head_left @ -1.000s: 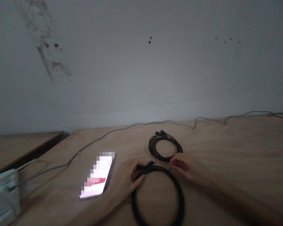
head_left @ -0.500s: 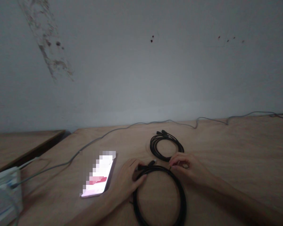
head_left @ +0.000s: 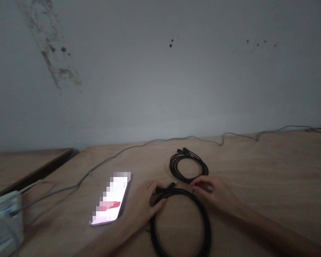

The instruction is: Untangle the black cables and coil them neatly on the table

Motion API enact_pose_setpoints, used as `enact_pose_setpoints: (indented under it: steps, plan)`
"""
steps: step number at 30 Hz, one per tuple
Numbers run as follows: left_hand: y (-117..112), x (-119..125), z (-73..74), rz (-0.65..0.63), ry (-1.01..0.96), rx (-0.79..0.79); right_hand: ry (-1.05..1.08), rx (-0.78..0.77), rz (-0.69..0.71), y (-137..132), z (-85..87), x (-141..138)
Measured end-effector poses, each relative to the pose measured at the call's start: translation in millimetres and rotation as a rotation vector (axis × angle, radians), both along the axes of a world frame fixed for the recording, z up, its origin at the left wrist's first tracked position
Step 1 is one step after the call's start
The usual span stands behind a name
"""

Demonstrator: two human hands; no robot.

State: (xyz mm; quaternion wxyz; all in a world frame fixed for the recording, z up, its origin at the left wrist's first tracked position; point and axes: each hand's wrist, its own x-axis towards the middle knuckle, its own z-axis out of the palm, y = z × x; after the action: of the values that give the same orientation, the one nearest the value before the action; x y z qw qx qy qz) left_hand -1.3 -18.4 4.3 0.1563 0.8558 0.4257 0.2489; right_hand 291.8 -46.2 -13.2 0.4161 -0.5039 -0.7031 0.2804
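A large coil of black cable (head_left: pixel 203 221) lies on the wooden table (head_left: pixel 270 178) in front of me. My left hand (head_left: pixel 146 203) grips its upper left part, thumb and fingers closed around the strands near a plug end (head_left: pixel 171 185). My right hand (head_left: pixel 215 194) pinches the coil's upper right part with bent fingers. Just beyond my hands lies a smaller coil of black cable (head_left: pixel 187 166), untouched.
A lit phone (head_left: pixel 111 201) lies face up left of my left hand. A thin grey wire (head_left: pixel 139 146) runs along the table's back edge by the wall. A pale box-like object (head_left: pixel 2 221) sits at the far left. A second table (head_left: pixel 24 164) stands behind it.
My right hand has shifted slightly along the top of the big coil, fingers curling closer. My left hand has stayed on the coil.
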Motion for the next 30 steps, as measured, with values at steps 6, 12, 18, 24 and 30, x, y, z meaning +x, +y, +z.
enact_pose_setpoints:
  steps: [6, 12, 18, 24, 30]
  plan:
    - [-1, 0, 1.4, -0.010, -0.013, -0.009, -0.042, 0.081, -0.051, -1, 1.9, -2]
    - [-1, -1, 1.4, -0.014, -0.006, 0.004, -0.019, 0.043, -0.068, -1, -1.5, -2]
    - [-2, -1, -0.1, 0.001, -0.001, 0.001, 0.128, -0.043, -0.020, 2, -5.3, -1]
    - [-3, 0, 0.5, -0.010, 0.009, 0.004, 0.055, 0.005, -0.050, 9, -10.4, 8]
    - [-1, 1, 1.2, -0.006, 0.010, 0.004, -0.169, 0.081, -0.092, 9, -2.9, 14]
